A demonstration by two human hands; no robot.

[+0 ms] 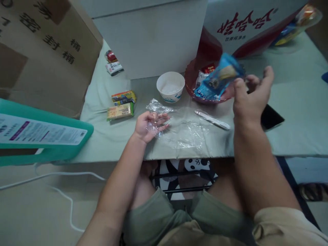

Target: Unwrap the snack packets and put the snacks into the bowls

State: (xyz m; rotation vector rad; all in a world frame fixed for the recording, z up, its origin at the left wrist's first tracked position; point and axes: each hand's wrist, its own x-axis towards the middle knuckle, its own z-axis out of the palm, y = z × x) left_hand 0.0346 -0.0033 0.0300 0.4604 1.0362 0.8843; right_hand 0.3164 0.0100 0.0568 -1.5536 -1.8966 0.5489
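Observation:
My left hand [150,127] is palm up near the table's front edge, fingers loosely curled around crinkled clear plastic film [191,135]. The film spreads to the right over the cloth. My right hand [252,94] is raised at the right side of a reddish bowl [189,80]. Its thumb and a finger meet the right end of a blue snack packet [217,78], which is tilted over the bowl and partly blurred. Other small packets lie inside the bowl. A white paper bowl [171,87] stands between my hands, and a white penknife-like tool [212,119] lies in front of them.
Small snack packets [120,111] lie to the left, with more near a white box [153,41]. A cardboard box [46,58] and a green container [46,133] stand at left. At the back right are a red-and-white carton [243,30] and another packet [294,27]. A black flat object [271,118] lies by my right wrist.

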